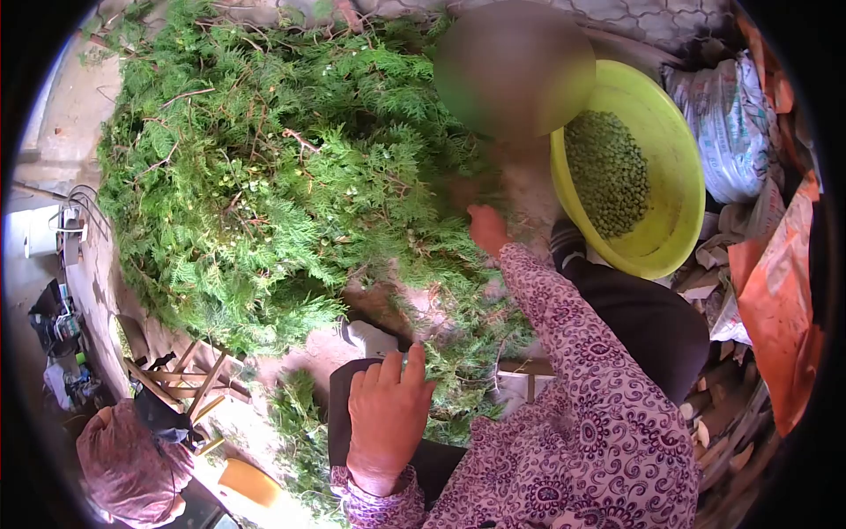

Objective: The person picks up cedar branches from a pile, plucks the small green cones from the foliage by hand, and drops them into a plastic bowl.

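Note:
A large heap of green, feathery conifer branches with small pale cones spreads over the ground before me. My right hand is closed at the heap's right edge, beside the basin; what it holds, if anything, I cannot make out. My left hand is back upward above my dark-trousered knee, fingers slightly apart and bent forward, with no held thing visible. A yellow-green basin stands tilted at the right, with many small green cones in it.
A blurred patch covers the top, left of the basin. White woven sacks and an orange sheet lie at the right, near split wood. At lower left are a wooden stool, a yellow container and a person in a head covering.

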Action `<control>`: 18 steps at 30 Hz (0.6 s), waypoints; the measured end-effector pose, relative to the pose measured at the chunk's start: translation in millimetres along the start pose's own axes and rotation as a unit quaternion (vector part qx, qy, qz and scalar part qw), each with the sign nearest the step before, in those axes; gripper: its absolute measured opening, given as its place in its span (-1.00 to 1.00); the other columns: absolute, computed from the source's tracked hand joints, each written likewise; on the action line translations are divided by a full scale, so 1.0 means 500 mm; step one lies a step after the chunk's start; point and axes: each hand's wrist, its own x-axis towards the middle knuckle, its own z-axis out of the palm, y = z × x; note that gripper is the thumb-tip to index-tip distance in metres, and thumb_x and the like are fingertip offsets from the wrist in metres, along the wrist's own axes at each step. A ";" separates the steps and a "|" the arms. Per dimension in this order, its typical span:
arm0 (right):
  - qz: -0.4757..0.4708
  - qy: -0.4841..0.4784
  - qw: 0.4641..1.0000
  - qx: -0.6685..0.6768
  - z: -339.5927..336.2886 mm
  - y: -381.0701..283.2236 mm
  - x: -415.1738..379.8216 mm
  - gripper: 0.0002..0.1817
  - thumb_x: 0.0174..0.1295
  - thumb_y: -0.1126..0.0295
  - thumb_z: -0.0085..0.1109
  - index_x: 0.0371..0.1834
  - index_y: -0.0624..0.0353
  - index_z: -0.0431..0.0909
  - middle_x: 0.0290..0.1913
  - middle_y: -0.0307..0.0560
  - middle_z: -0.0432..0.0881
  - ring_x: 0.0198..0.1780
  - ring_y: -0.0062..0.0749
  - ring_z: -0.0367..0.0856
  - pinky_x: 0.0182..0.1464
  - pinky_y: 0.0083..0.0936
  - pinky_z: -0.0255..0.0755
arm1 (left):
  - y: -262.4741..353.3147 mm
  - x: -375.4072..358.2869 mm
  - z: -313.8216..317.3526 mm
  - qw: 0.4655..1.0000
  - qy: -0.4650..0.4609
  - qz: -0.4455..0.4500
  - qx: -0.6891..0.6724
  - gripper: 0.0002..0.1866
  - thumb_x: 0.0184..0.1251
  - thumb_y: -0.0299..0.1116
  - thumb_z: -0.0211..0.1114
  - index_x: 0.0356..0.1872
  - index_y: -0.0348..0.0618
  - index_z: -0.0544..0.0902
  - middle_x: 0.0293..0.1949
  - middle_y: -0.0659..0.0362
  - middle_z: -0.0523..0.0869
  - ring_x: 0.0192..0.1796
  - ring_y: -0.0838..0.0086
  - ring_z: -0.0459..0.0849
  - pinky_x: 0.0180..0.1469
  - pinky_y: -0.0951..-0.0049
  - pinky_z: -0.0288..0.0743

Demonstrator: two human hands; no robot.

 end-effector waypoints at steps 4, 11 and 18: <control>0.041 -0.034 0.997 -0.060 0.025 -0.009 -0.009 -0.69 0.00 0.48 0.02 -0.12 0.22 0.48 -0.40 0.21 0.55 -0.27 0.13 0.52 -0.22 -0.17 0.41 | -0.001 0.003 -0.006 1.000 -0.012 -0.015 -0.011 -0.56 -0.08 -0.28 0.32 -0.11 -0.12 0.48 -0.41 0.18 0.49 -0.38 0.36 0.50 -0.33 0.38 0.29; 0.254 -0.221 0.842 0.421 -0.017 0.057 -0.089 -0.89 0.08 0.51 0.01 -0.31 0.21 0.46 -0.49 0.01 0.51 -0.52 -0.23 0.52 -0.53 -0.41 0.43 | 0.007 0.005 -0.028 0.999 -0.011 -0.034 -0.031 -0.56 -0.06 -0.36 0.30 -0.06 -0.13 0.47 -0.29 0.12 0.56 -0.28 0.24 0.53 -0.22 0.31 0.37; 0.270 -0.165 0.550 0.773 -0.214 0.002 -0.161 -0.93 0.14 0.44 0.05 -0.40 0.18 0.44 -0.50 -0.16 0.50 -0.54 -0.52 0.49 -0.60 -0.66 0.38 | -0.006 0.011 -0.046 0.997 0.063 -0.016 -0.048 -0.59 -0.05 -0.39 0.29 -0.08 -0.15 0.50 -0.35 0.07 0.58 -0.30 0.15 0.56 -0.27 0.24 0.42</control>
